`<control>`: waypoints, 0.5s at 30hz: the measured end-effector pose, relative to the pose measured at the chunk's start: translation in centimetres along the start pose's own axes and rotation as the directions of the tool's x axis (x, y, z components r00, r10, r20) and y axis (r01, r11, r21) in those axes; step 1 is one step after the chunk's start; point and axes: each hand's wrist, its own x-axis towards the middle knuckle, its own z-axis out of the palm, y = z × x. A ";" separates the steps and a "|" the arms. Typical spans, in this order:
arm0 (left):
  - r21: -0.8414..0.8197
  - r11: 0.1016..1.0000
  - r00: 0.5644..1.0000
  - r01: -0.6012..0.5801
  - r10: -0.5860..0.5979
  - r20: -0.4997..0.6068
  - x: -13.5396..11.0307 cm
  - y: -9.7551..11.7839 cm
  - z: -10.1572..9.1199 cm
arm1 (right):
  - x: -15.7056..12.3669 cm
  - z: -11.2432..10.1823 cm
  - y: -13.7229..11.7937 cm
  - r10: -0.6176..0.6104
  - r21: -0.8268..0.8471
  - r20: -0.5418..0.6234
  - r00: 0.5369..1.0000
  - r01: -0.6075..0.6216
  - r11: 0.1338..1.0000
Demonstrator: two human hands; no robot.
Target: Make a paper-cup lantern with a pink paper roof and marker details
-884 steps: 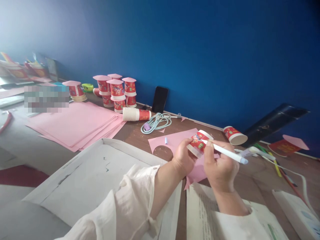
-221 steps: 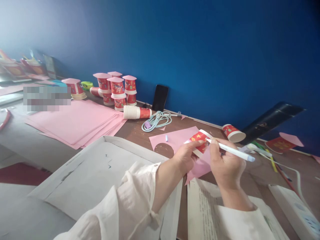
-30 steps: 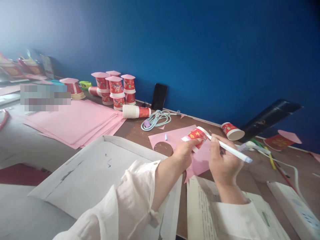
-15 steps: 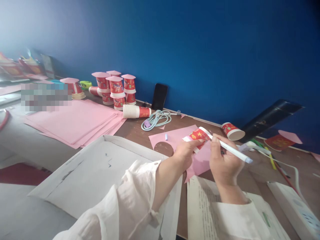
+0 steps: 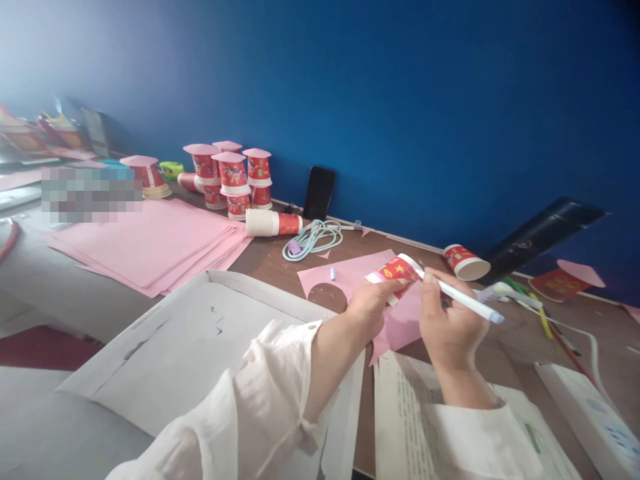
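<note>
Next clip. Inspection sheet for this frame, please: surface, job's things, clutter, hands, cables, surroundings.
Surface: brown wooden table, with small paper scraps.
Job's things: red paper cup held above a pink sheet with a round cut-out; white pen, one end at the cup.
Clutter: pink paper stack, capped cup stacks, sleeve of cups on its side, loose cup, white tray, phone leaning on the wall.
Hands: left hand grips the cup; right hand holds the pen.
Cables: coiled pale cable; white cord near a power strip.
Surroundings: blue wall.
</note>
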 end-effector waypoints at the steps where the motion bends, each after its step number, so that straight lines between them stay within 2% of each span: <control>1: 0.009 1.000 0.999 0.018 -0.018 -0.028 0.0 0.1 0.1 | 0.0 0.0 0.0 -0.003 0.001 -0.001 1.000 0.003 1.000; 8: 0.020 0.998 0.995 0.057 -0.055 -0.079 -0.4 0.5 0.6 | 0.0 0.0 -0.2 -0.008 0.002 0.018 1.000 0.008 1.000; 15: 0.001 0.999 0.999 0.036 -0.036 -0.041 -0.2 0.3 0.4 | 0.0 0.0 -0.2 -0.017 -0.023 0.020 1.000 0.017 1.000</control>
